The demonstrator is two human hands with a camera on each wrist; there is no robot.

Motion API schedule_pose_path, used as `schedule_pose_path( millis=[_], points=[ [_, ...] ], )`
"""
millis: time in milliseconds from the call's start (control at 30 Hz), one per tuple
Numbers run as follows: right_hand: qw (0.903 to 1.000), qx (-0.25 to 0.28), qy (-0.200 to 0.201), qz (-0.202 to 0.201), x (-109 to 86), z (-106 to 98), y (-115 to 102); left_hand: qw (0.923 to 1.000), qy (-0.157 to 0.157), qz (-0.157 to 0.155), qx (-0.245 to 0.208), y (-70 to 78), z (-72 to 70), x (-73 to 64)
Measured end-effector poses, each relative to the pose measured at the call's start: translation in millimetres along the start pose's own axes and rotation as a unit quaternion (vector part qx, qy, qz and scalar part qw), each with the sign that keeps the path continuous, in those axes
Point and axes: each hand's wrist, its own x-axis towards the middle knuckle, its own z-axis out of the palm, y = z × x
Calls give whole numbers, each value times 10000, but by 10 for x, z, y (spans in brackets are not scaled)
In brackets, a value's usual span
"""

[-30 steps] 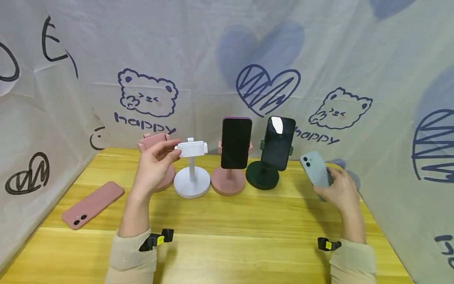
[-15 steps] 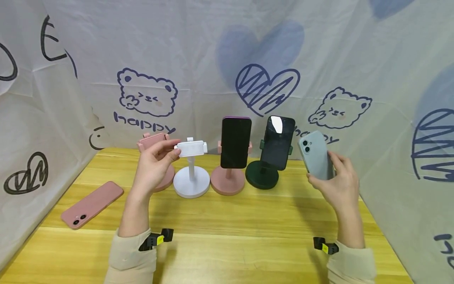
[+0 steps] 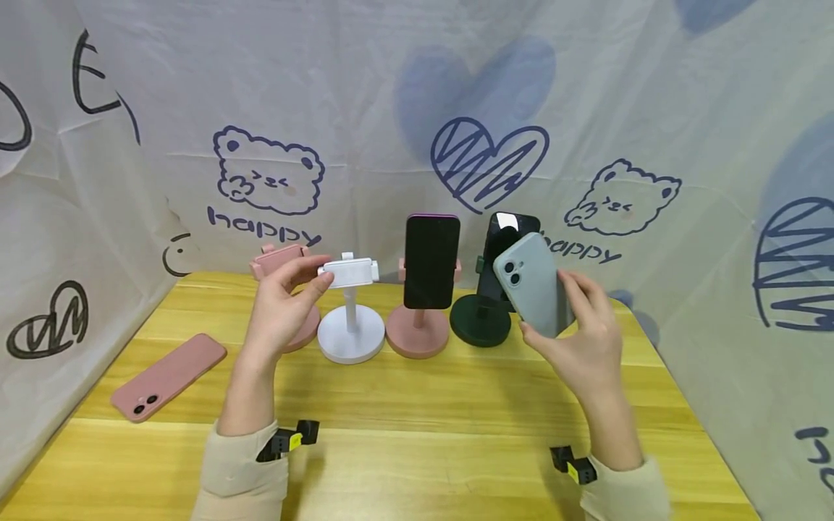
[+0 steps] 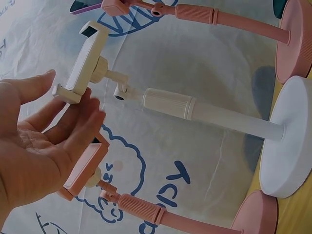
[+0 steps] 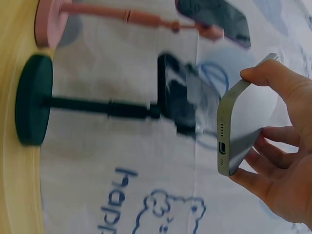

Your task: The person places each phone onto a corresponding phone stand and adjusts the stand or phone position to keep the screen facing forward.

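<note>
My right hand (image 3: 580, 347) grips a pale blue phone (image 3: 533, 278) by its edges, thumb on one side and fingers on the other. The phone is raised and tilted, its camera side facing me, and it covers part of the dark phone (image 3: 491, 253) on the green stand (image 3: 481, 320). With thumb and fingers, my left hand (image 3: 280, 311) holds the left end of the clamp on the white phone stand (image 3: 352, 334); the left wrist view shows that clamp (image 4: 87, 61) bearing no phone. Partly behind my left hand is a pink stand (image 3: 281, 259), also without a phone.
A pink phone (image 3: 169, 378) lies face down on the wooden table (image 3: 417, 434) at the left. Another pink stand (image 3: 418, 336) holds an upright black-screened phone (image 3: 432, 262). A printed white cloth (image 3: 365, 108) hangs behind and at both sides.
My right hand has lifted the pale blue phone off the table at the right and carried it left, in front of the green stand. My left hand stays at the white stand's clamp.
</note>
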Motion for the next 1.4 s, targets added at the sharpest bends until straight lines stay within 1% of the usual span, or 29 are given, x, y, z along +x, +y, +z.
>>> schedule_pose_path(
  millis=[100,167,200,267,333,367,400,467,533,567,600,633,667,733,833,900,967,1100,1200,1300,1400],
  points=[
    [9994,121,-82,-303,-27,65,-109,9997,80,200,-147,-1,12,-1],
    [9987,168,-150,-455,-49,107,-177,9987,191,426,-189,2,26,-3],
    [9983,178,-178,-533,-61,129,-206,9979,251,581,-128,10,33,-7],
    [9974,170,-261,-642,-86,172,-264,9941,380,1002,177,36,50,-17],
    [9965,170,-347,-747,-110,215,-310,9858,498,1506,550,69,73,-30],
    [9959,178,-381,-804,-121,235,-329,9798,530,1784,735,89,88,-38],
    [9953,198,-411,-857,-129,254,-348,9726,548,2063,917,111,104,-46],
    [9940,268,-473,-953,-145,283,-380,9573,473,2633,1097,158,145,-60],
    [9924,362,-519,-1052,-156,304,-410,9445,249,3085,1101,206,198,-75],
    [9916,409,-543,-1102,-160,312,-425,9395,80,3259,1056,230,228,-87],
    [9907,453,-574,-1151,-164,319,-441,9351,-123,3399,992,253,258,-99],
    [9896,513,-606,-1201,-168,324,-455,9324,-361,3486,885,276,288,-112],
    [9885,559,-639,-1254,-172,329,-469,9317,-604,3494,791,294,320,-127],
    [9857,665,-685,-1388,-178,343,-493,9324,-1103,3396,566,325,383,-160],
    [9801,899,-745,-1605,-187,369,-521,9335,-1779,3103,247,351,468,-194],
    [9759,1054,-788,-1742,-196,389,-539,9333,-2089,2922,29,359,515,-208],
    [9716,1214,-871,-1834,-202,403,-555,9317,-2329,2773,-277,364,548,-214],
    [9648,1466,-1091,-1891,-217,416,-578,9261,-2650,2540,-870,376,564,-221],
    [9598,1634,-1283,-1886,-226,423,-589,9217,-2790,2442,-1137,387,557,-225],
    [9560,1752,-1407,-1888,-237,433,-598,9190,-2833,2407,-1312,391,557,-232],
    [9540,1834,-1473,-1859,-244,447,-608,9175,-2776,2413,-1515,381,565,-238]
  ],
)
